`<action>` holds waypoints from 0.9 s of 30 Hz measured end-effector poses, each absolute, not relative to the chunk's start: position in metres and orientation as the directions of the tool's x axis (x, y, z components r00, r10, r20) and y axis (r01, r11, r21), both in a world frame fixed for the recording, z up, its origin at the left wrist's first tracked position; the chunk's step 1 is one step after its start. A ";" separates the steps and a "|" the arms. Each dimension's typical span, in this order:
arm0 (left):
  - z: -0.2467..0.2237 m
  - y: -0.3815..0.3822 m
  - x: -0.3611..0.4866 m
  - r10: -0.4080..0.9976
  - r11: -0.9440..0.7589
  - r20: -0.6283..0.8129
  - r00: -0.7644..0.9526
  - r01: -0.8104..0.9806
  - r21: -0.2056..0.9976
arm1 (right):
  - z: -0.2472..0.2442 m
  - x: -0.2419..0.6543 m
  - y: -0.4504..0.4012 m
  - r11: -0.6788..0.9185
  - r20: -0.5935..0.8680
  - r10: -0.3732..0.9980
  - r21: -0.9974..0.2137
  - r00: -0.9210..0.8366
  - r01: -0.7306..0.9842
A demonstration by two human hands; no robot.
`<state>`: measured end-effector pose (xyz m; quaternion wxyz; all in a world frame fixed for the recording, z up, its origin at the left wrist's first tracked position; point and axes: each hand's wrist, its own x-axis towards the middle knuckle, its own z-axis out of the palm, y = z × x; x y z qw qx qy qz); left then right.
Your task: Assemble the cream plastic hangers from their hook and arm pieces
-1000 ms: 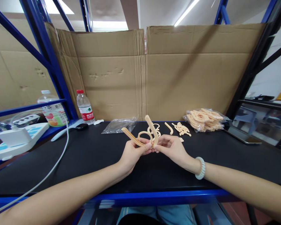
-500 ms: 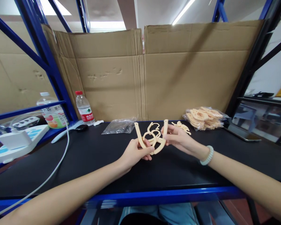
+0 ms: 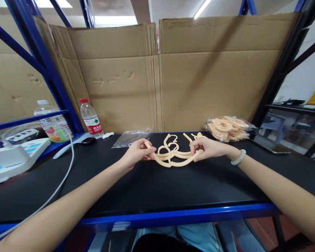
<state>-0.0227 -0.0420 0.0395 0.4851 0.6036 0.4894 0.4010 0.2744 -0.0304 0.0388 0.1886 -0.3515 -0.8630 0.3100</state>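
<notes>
A cream plastic folding hanger [image 3: 179, 163] is spread into a wide curve low over the black tabletop [image 3: 157, 189]. My left hand [image 3: 138, 153] pinches its left end, with thumb and fingers closed on it. At the opposite end, my right hand [image 3: 206, 147] grips the other arm from above. Just behind lie more cream hanger pieces [image 3: 164, 142], with loops and a hook showing; I cannot tell which of them join the held one. Several small cream parts [image 3: 197, 135] sit partly hidden beyond my right hand.
A clear bag of cream hangers [image 3: 227, 127] lies at the back right, near a dark flat device [image 3: 271, 146]. An empty plastic bag [image 3: 131, 137] and a water bottle [image 3: 91, 119] are at the back left. A white cable [image 3: 69, 168] crosses the left side. Cardboard [image 3: 212, 77] closes off the back.
My hands have moved apart, and the hanger's arms have gone from an upright U to a wide, flatter curve. My left hand has shifted from its middle to its left end.
</notes>
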 end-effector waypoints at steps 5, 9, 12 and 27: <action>0.037 -0.036 -0.027 0.966 -0.132 0.077 0.246 0.215 0.968 | 0.038 0.275 -0.030 0.599 0.056 0.713 -0.566 -0.699 0.567; 0.041 -0.030 -0.034 0.899 -0.294 0.094 0.427 0.432 0.853 | 0.039 0.278 -0.030 0.661 0.073 0.694 -0.458 -0.716 0.594; 0.046 -0.028 -0.040 0.845 -0.364 0.059 0.531 0.492 0.791 | 0.040 0.279 -0.030 0.683 0.074 0.680 -0.423 -0.729 0.595; 0.045 -0.027 -0.043 0.773 -0.626 0.200 0.602 0.673 0.395 | 0.040 0.284 -0.031 0.690 0.021 0.677 -0.366 -0.735 0.625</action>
